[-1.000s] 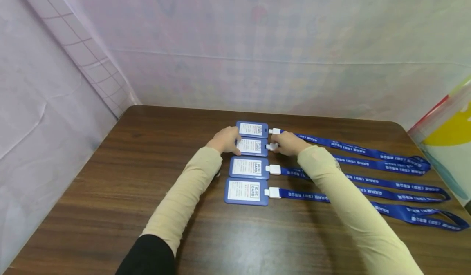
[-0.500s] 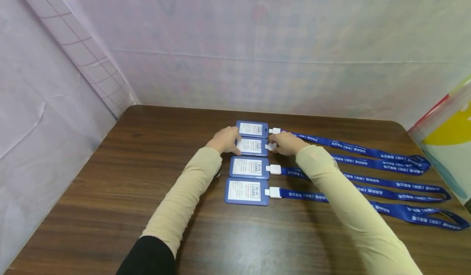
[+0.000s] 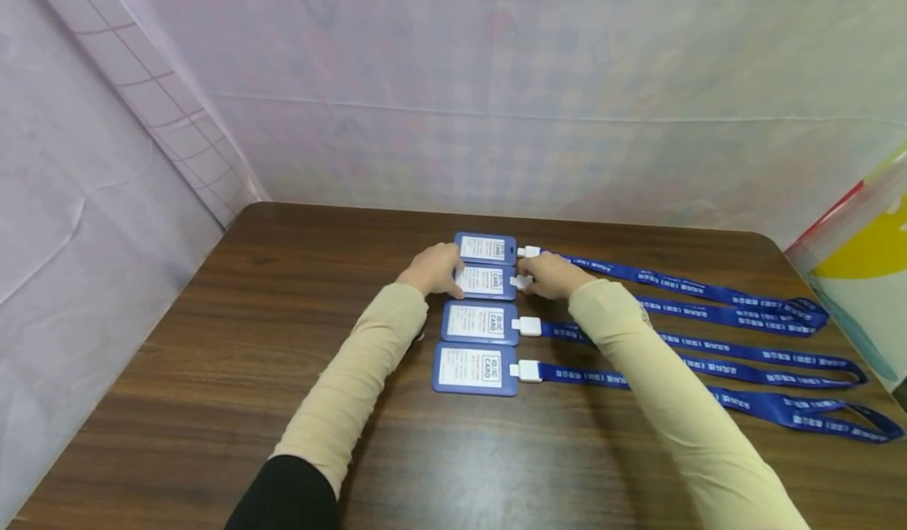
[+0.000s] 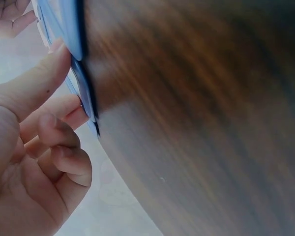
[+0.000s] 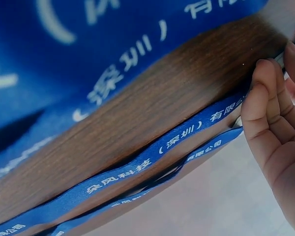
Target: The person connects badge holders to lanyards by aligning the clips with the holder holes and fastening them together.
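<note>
While both hands work the second-farthest badge (image 3: 485,281), step in hand looks like squaring it into the row. From the left: brown tabletop (image 3: 283,302) outside the left fingers. Left hand (image 3: 431,268): thumb and index hold that badge's left end, thumb at the near corner, index at the far one. Gap is badge-wide; other fingers curled.

Farthest badge (image 3: 485,248) lies flat just beyond those fingers; third badge (image 3: 478,323) and nearest badge (image 3: 473,367) lie on the thumb's near side.

Next, white clip (image 3: 523,282) on the badge's right end, pinched narrow by the right hand (image 3: 556,276). Far clip (image 3: 529,252) sits just past those fingers; can't tell if it's hooked in. Blue lanyards (image 3: 751,320) run off to their right, partly behind the right sleeve (image 3: 680,388).

Next move probably calls for a small, even two-handed slide, badge and clip in line, then release without dragging neighbours.
</note>
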A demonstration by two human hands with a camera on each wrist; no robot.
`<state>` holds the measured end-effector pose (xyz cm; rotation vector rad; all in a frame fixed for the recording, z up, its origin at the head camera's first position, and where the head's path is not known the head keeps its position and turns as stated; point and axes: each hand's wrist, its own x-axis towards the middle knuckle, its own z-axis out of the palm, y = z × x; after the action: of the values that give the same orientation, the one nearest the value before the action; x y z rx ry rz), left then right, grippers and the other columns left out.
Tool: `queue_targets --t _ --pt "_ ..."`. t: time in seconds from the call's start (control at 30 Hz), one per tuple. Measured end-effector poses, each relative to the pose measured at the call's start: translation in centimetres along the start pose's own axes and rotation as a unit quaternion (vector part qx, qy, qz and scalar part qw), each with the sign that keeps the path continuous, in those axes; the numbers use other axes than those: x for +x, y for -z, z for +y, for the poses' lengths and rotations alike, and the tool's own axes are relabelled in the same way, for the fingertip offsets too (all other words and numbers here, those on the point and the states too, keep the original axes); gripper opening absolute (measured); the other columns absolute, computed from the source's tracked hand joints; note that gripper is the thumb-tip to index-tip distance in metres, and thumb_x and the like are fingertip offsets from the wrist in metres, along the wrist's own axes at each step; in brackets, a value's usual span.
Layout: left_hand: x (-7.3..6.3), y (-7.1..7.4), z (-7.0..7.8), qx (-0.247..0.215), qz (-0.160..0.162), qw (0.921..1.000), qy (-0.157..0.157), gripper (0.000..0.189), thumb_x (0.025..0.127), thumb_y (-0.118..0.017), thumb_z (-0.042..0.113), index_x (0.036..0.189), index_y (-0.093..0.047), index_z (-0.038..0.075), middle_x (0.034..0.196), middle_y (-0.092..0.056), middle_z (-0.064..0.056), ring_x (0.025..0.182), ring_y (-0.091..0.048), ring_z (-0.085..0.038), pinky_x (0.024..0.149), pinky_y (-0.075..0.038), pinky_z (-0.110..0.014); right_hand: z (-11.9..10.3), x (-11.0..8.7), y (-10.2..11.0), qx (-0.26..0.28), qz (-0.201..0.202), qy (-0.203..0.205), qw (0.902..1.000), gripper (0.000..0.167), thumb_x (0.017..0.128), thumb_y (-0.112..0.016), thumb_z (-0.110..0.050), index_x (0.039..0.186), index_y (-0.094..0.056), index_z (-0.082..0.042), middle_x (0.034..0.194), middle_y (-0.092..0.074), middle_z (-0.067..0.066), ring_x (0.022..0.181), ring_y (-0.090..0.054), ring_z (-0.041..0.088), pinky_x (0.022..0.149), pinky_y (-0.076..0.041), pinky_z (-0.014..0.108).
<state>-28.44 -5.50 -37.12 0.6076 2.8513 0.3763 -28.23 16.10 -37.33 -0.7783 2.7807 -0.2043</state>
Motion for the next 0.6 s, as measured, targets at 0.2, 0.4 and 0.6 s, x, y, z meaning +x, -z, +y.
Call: queue_targets --t 0.2,0.4,0.6 --pt "-0.24 0.07 -0.07 0.001 -0.004 1.0 -0.001 0.039 0.067 -0.081 0.026 0.095 -0.067 0.003 0.1 -0.058 -0.007 0.083 -0.051 -0.019 0.074 -0.046 -0.032 0.04 -0.14 -0.17 0.002 0.011 0.019 0.9997 0.015 0.084 -0.063 -0.011 0.098 -0.06 -0.004 0.083 -0.061 0.007 0.073 -0.053 0.021 0.069 -0.047 0.036" --pt "-0.23 0.23 -0.14 0.001 -0.006 1.0 -0.005 0.047 0.066 -0.081 0.026 0.104 -0.066 0.003 0.108 -0.058 -0.008 0.092 -0.054 -0.021 0.082 -0.046 -0.034 0.14 -0.19 -0.39 0.0 0.023 0.021 0.9995 0.016 0.084 -0.064 -0.011 0.099 -0.061 -0.004 0.085 -0.061 0.007 0.075 -0.055 0.021 0.07 -0.047 0.037" --pt "0.01 0.25 -0.37 -0.001 -0.013 0.9999 -0.004 0.046 0.067 -0.081 0.026 0.104 -0.066 0.003 0.109 -0.058 -0.008 0.09 -0.053 -0.02 0.079 -0.046 -0.034 0.26 -0.1 -0.61 0.003 0.03 0.019 0.9994 0.018 0.085 -0.063 -0.011 0.1 -0.06 -0.002 0.084 -0.061 0.007 0.074 -0.055 0.021 0.07 -0.047 0.036"
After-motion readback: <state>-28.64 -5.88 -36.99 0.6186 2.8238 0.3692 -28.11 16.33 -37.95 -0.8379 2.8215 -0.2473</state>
